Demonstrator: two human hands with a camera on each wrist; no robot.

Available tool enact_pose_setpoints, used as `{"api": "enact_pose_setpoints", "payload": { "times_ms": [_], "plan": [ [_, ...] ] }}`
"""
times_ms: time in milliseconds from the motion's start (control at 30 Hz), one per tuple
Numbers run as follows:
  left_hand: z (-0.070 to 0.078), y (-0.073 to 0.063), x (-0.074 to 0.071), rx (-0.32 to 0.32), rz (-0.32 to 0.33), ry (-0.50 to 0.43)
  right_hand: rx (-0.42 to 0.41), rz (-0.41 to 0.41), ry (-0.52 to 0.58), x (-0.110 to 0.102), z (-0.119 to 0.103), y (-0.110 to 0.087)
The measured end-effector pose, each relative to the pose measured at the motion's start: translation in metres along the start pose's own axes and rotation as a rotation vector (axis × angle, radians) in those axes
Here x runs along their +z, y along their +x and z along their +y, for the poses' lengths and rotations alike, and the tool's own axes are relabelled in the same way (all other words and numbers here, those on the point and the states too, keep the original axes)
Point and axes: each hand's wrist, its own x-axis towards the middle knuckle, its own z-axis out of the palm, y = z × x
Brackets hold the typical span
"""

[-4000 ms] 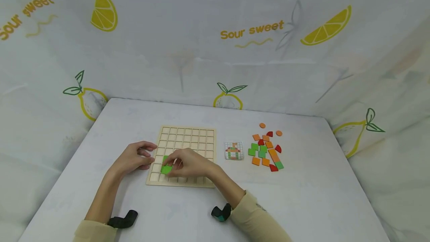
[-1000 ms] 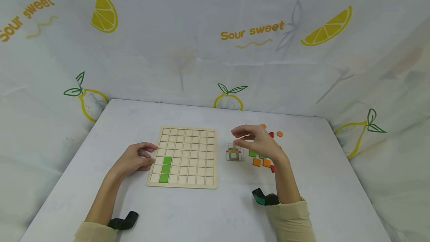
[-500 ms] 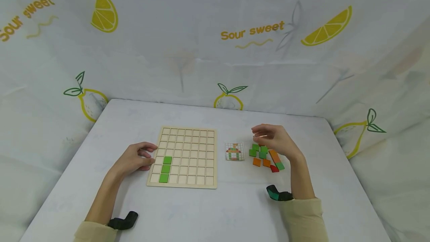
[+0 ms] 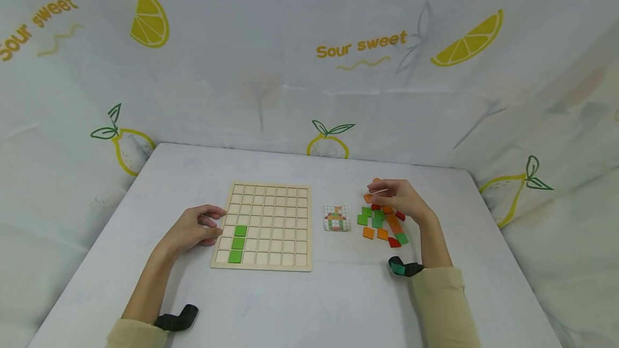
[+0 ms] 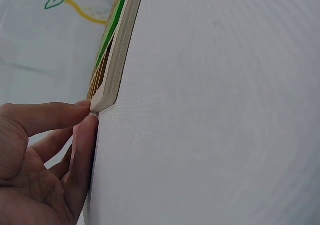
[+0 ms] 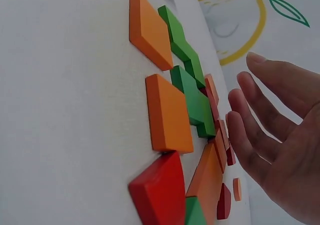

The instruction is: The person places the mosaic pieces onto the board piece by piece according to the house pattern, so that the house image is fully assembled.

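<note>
Fingers of the right hand, loosely spread and empty, have moved from the pattern card onto the loose tiles; the left hand steadies the board, fingers relaxed.

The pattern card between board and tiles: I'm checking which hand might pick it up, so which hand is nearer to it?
Right. The right hand hovers over the loose tiles just beside the pattern card; the left hand rests at the wooden board's far edge.

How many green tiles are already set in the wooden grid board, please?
3: all in the wooden grid board, stacked in its second column from the left, at and in the bottom row.
</note>
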Motion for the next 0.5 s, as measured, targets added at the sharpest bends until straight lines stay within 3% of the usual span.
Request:
{"api": "enact_pose_setpoints", "payload": {
  "times_ms": [300,500],
  "plan": [
    [-0.001,0.0,0.001,0.001,-0.002,0.001,0.027,-0.065,0.013,0.001,0.017,0.012],
    [-0.002,0.001,0.0,0.009,0.002,0.008,0.028,-0.061,-0.016,0.0,0.022,0.019]
  ]
}}
